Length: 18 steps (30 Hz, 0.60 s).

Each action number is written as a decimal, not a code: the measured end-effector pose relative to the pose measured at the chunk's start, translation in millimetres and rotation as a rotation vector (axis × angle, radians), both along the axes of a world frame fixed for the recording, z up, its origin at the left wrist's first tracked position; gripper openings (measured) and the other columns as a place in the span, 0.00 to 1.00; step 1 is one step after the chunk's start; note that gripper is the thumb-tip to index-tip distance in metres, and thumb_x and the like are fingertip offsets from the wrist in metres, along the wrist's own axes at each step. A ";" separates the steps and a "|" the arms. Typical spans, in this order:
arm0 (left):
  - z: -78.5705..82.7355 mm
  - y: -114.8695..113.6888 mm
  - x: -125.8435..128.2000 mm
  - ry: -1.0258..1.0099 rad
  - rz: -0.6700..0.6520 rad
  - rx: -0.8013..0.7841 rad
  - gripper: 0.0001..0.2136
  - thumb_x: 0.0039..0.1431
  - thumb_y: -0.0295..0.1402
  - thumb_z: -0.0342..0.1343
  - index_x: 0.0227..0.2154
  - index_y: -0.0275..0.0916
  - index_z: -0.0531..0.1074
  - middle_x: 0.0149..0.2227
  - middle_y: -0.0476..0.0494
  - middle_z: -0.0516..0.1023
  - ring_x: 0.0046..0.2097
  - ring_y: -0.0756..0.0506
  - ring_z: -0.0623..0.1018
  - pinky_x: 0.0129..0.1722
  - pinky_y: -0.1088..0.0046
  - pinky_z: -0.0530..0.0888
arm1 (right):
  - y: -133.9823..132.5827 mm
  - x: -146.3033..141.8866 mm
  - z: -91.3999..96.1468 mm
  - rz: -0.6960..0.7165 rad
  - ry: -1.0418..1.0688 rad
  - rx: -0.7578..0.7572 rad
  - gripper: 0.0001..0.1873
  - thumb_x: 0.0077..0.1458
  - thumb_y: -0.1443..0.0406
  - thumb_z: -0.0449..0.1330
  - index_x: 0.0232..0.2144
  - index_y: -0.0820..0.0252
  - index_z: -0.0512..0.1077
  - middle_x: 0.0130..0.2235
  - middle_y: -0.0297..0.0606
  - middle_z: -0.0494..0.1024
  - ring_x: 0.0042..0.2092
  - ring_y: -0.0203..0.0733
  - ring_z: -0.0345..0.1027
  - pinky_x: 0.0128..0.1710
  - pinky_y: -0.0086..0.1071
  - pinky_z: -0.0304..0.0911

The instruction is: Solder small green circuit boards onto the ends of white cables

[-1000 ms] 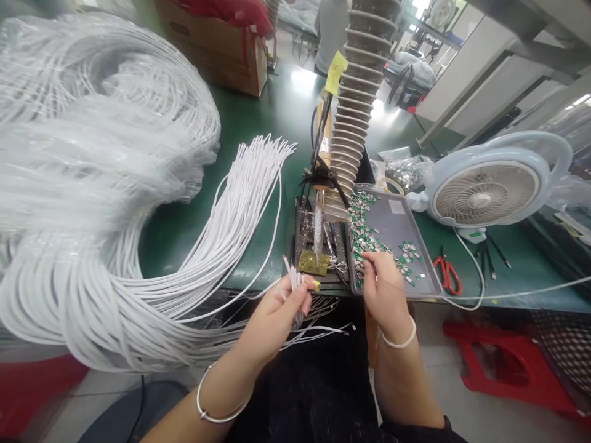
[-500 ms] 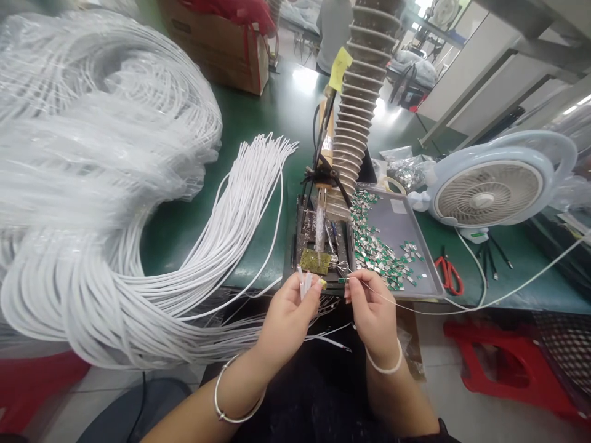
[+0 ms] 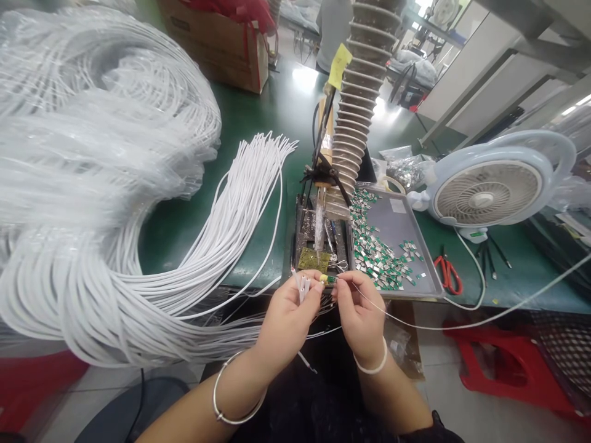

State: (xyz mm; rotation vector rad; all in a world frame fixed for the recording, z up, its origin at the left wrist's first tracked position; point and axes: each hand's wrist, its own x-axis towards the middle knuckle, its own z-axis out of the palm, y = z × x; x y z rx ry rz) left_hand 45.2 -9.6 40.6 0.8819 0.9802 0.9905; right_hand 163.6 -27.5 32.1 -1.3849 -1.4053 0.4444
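Observation:
My left hand [image 3: 289, 311] is closed round a few white cable ends [image 3: 302, 284] that stick up between thumb and fingers. My right hand [image 3: 357, 307] pinches a small green connector piece [image 3: 330, 279] together with a thin wire [image 3: 462, 323] that trails off to the right. Both hands meet at the table's front edge, just below the soldering stand [image 3: 319, 237] with its yellow sponge [image 3: 311, 259]. A grey tray [image 3: 401, 231] of several small green and silver connectors [image 3: 373, 252] lies right of the stand.
A big bundle of white cables [image 3: 138, 246] curves over the green table [image 3: 258, 129] at left. A ribbed hose [image 3: 357, 92] rises behind the stand. A white fan [image 3: 489, 191], red scissors [image 3: 447, 274], a cardboard box [image 3: 217, 43] and a red stool [image 3: 517, 369] are around.
My right hand left the tray holding a connector piece and a thin wire, then moved left to meet my left hand. My left hand rose a little toward the table edge.

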 end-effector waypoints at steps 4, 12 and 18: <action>1.9 -1.3 -2.1 0.083 0.018 0.062 0.06 0.55 0.35 0.53 0.27 0.38 0.68 0.27 0.52 0.66 0.24 0.52 0.63 0.28 0.74 0.64 | 0.6 1.1 1.9 0.028 -0.139 0.089 0.05 0.56 0.71 0.54 0.32 0.58 0.68 0.29 0.33 0.71 0.30 0.34 0.66 0.30 0.28 0.65; 2.9 -3.1 -5.8 0.145 -0.074 0.191 0.06 0.56 0.32 0.50 0.25 0.38 0.66 0.38 0.45 0.69 0.35 0.50 0.69 0.36 0.74 0.66 | 0.7 0.9 4.0 0.090 -0.107 0.070 0.05 0.56 0.72 0.54 0.31 0.58 0.68 0.28 0.31 0.70 0.30 0.32 0.65 0.30 0.26 0.63; 3.5 -0.8 -4.8 0.122 -0.060 0.116 0.05 0.57 0.32 0.50 0.28 0.38 0.65 0.34 0.48 0.70 0.28 0.52 0.65 0.31 0.75 0.65 | -1.6 1.6 -3.4 0.058 0.059 -0.053 0.04 0.57 0.69 0.54 0.33 0.57 0.68 0.28 0.31 0.70 0.28 0.32 0.66 0.28 0.27 0.64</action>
